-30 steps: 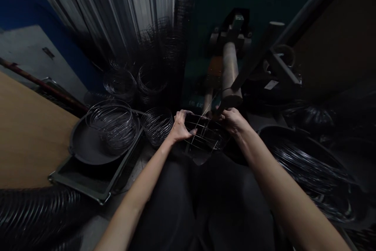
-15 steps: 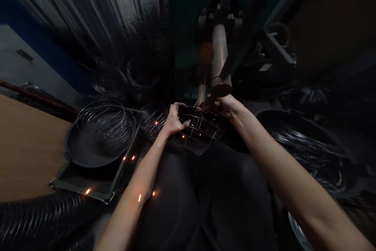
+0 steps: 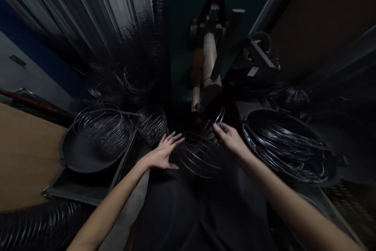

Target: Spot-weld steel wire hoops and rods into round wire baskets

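Note:
A round wire rack (image 3: 197,160), made of thin curved rings joined by straight cross wires, hangs tilted in front of my lap. My right hand (image 3: 228,136) pinches its right side, with bent wires sticking up past the fingertips. On the rack's left, my left hand (image 3: 163,151) is open, fingers spread and thumb apart, holding nothing. Above the rack stands a machine that looks like a spot welder, with a thick upper metal arm (image 3: 209,57) and a thinner rod (image 3: 196,94). Deep shadow hides much of the rack's far side.
On the left, a dark round pan (image 3: 79,157) holds wire rings, beside another pile of rings (image 3: 151,125). A large pan (image 3: 249,116) on the right carries many bent wires. Stacked wire rings (image 3: 41,219) lie at lower left.
The rack has come down and toward me, away from the machine's arms. My left hand has let go of it and spread its fingers. The orange sparks are gone.

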`<control>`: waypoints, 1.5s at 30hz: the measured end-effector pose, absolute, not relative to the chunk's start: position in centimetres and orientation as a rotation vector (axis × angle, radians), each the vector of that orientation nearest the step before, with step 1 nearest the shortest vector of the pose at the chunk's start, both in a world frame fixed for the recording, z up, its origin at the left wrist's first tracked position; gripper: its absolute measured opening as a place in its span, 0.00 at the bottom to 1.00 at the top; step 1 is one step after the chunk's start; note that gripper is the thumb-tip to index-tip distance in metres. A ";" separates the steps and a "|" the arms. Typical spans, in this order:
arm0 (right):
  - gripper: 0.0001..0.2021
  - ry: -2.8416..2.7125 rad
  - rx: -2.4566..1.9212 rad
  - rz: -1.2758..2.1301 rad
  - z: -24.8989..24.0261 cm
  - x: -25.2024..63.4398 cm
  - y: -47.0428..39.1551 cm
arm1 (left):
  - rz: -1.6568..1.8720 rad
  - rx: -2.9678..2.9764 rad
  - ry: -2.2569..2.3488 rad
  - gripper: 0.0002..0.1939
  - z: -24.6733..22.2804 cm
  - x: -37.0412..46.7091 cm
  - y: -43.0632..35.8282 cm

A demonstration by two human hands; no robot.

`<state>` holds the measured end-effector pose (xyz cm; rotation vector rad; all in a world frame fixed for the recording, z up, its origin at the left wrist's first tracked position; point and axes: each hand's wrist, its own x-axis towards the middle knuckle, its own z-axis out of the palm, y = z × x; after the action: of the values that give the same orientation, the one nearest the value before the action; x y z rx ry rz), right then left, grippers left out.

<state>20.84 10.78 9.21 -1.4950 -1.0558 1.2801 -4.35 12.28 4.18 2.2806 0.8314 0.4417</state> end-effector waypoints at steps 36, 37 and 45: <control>0.11 -1.660 -1.753 1.092 9.1 29.6 -2.4 | 0.413 1.048 0.864 0.24 8.4 3.0 6.2; 0.11 -1.715 -1.812 0.949 8.5 29.5 -2.6 | 0.419 1.047 0.877 0.24 8.3 3.2 6.1; 0.19 -2.048 -1.610 0.608 6.6 28.5 -2.0 | 0.529 1.234 0.964 0.27 6.2 3.3 6.5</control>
<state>28.50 -1.96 6.64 -1.6096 -2.0483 0.6080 3.34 6.52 6.24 1.2345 0.9636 0.5287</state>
